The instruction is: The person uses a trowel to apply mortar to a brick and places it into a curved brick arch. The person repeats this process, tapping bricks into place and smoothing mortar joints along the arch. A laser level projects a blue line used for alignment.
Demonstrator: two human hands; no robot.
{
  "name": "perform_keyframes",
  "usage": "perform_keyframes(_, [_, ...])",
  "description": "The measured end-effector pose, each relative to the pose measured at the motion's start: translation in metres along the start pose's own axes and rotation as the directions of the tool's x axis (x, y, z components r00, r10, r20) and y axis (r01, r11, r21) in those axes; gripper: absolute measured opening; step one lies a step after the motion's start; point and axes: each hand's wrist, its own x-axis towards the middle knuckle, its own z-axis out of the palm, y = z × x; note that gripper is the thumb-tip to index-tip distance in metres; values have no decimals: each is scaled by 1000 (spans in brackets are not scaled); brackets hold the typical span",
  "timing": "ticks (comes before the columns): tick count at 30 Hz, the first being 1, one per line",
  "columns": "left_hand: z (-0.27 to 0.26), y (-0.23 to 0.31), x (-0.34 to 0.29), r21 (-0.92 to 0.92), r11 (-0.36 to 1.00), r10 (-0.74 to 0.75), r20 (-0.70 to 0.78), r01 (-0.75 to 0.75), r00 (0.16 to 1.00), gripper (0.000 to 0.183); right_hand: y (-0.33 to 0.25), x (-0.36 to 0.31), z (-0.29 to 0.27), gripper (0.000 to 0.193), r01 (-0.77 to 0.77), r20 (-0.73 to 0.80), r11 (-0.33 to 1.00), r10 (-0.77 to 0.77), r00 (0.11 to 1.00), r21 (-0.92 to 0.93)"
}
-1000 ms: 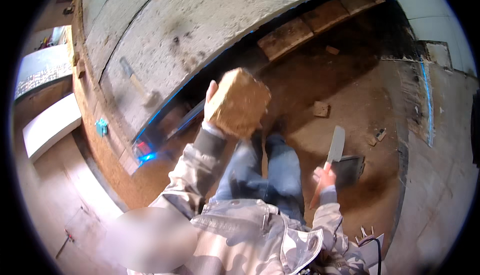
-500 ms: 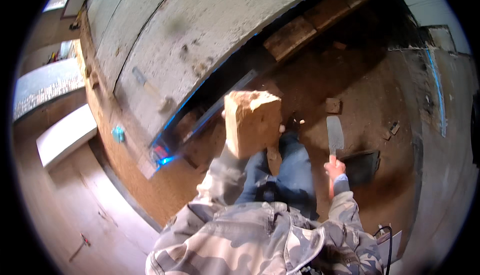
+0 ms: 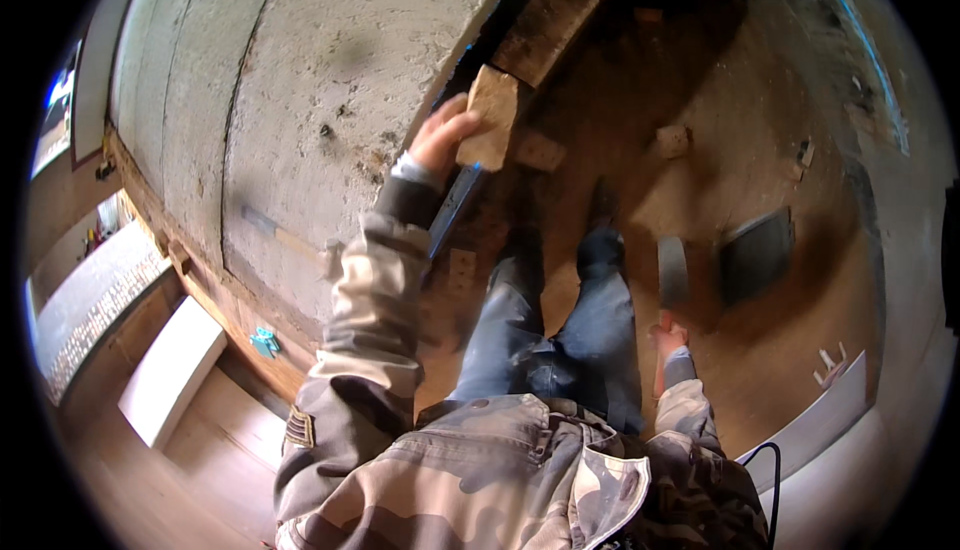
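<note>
My left hand [image 3: 440, 140] is closed on a tan brick [image 3: 491, 118], gripping it by its left side. That brick is at the near end of a row of bricks [image 3: 546, 32] along the pale concrete wall [image 3: 330, 70]; whether it touches the row I cannot tell. Low on the right, my right hand [image 3: 669, 336] is wrapped round the handle of a trowel [image 3: 673, 275]. The trowel's grey blade points away from me, over the floor. Just below the held brick runs a narrow metal bar [image 3: 455, 210] beside the wall.
Loose bricks lie on the brown floor: one brick [image 3: 673, 141] to the right, another brick [image 3: 540, 152] ahead of my feet. A dark square pan [image 3: 755, 255] sits right of the trowel. At the left are a white board [image 3: 172, 370] and a small teal object [image 3: 264, 342].
My left hand has carried the brick forward and left, from in front of my body to the row's end. The trowel stays in my right hand. My view has turned.
</note>
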Motion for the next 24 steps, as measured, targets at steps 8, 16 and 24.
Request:
perform_keyframes(8, [5,-9,80,970,219,399,10,-106,917,119,39,-44,66,38,53,88,970,-32,996,-237])
perform_keyframes(16, [17,-46,98,941,322,512,-77,-108,856,120,55,-38,79,37,99,51,991,-94,994,-92])
perform_keyframes(24, [19,-67,103,958,285,549,-141,-26,824,124,50,-25,69,35,35,58,999,-32,998,-37])
